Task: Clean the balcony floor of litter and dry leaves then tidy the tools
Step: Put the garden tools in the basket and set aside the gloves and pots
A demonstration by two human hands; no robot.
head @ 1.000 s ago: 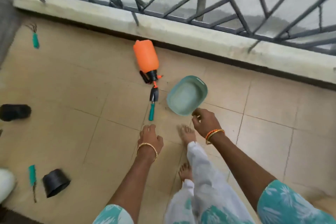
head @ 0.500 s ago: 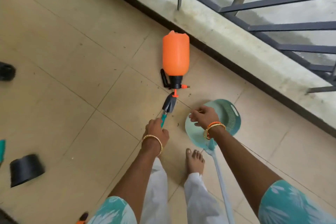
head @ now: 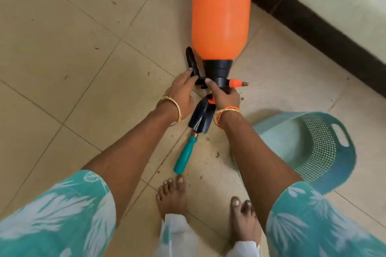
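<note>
An orange pressure sprayer [head: 221, 12] lies on its side on the tiled balcony floor, its black pump head toward me. My right hand [head: 224, 95] grips that pump head just behind the orange nozzle. My left hand [head: 181, 92] reaches in beside it, fingertips touching the black trigger handle [head: 192, 60]. A small black trowel with a teal handle [head: 186, 155] lies on the floor between my wrists. A teal mesh basket [head: 319, 148] lies on its side to the right, partly hidden by my right forearm.
Small bits of dry leaf and grit [head: 217, 153] dot the tiles around the trowel. The balcony parapet with its dark skirting [head: 317, 33] runs along the upper right. My bare feet [head: 173, 196] stand at the bottom of the view.
I have bent closer. My right hand left the teal basket and now grips the sprayer's pump head. My left hand let go of the trowel handle and moved up to the sprayer's trigger.
</note>
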